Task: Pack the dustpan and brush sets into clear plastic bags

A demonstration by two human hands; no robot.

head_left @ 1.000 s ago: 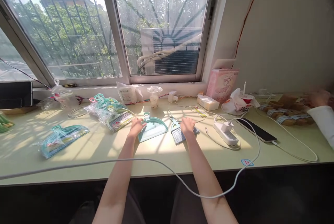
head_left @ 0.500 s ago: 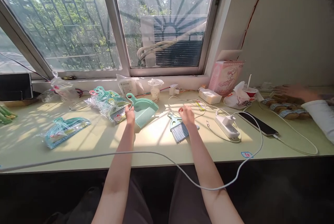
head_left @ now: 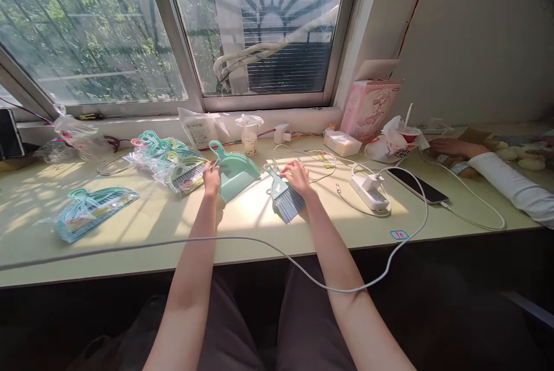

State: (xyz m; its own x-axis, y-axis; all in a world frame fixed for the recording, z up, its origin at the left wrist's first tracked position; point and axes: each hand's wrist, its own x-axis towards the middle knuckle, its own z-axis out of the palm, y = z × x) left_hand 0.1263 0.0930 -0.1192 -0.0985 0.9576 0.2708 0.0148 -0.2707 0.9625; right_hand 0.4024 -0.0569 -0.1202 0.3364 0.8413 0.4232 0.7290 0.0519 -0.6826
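Observation:
A green dustpan (head_left: pixel 237 173) lies on the pale table, its handle towards the window. My left hand (head_left: pixel 212 177) is closed on the dustpan's left edge. To its right, a small brush (head_left: pixel 287 202) with blue-grey bristles and a green handle rests on the table. My right hand (head_left: pixel 296 176) is closed with its fingertips at the brush's upper part. Several wrapped brush sets (head_left: pixel 167 157) are piled left of the dustpan, and another wrapped set (head_left: pixel 97 209) lies nearer the left front.
A power strip (head_left: pixel 370 191) and a phone (head_left: pixel 418 185) with cables sit on the right. A white cable (head_left: pixel 242 238) crosses before the table. Behind stand a cup (head_left: pixel 249 137) and pink box (head_left: pixel 371 108). Another person's hand (head_left: pixel 452 147) is far right.
The view has shifted. My right hand has come onto the brush, which has turned slightly. The other person's hand has lowered onto the items at the right.

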